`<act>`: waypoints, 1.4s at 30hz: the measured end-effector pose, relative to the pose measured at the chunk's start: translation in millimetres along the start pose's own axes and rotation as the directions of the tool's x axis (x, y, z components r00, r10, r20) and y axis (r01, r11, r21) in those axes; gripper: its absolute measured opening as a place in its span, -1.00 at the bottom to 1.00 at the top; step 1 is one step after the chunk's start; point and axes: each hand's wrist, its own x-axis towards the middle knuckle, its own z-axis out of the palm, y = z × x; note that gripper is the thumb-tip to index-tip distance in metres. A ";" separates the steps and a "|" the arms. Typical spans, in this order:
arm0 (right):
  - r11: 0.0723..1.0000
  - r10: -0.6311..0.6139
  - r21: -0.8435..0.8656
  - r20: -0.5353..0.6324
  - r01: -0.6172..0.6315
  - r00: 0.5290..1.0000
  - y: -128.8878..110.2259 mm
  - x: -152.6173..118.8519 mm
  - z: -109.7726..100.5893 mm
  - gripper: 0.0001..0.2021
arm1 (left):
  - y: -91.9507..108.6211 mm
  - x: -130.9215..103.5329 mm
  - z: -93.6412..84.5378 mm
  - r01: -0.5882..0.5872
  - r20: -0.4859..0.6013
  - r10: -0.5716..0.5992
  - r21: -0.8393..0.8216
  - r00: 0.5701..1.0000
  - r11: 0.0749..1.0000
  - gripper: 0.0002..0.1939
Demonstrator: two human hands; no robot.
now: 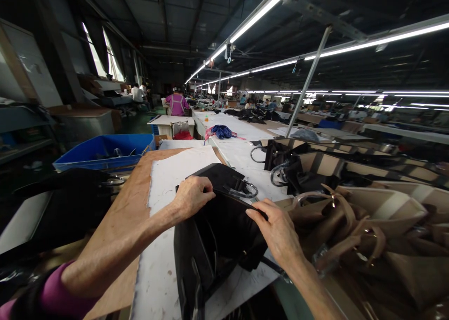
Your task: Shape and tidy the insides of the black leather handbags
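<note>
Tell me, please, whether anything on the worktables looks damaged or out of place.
Mildly, yes: the white sheet under the black bag has a ragged left edge and dark specks, so it looks worn. Farther along, a crumpled blue bundle on the white table looks untidy. No spill shows.

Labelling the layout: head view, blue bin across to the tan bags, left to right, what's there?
Blue bin → left hand → edge of the black bag between the hands → right hand → tan bags.
</note>
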 end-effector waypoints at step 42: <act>0.942 0.082 -0.336 0.149 -0.027 0.985 -27.6 26.4 11.6 -0.74 | -10.8 -3.7 -1.4 0.033 -0.061 -0.041 -0.118 0.997 0.992 -0.85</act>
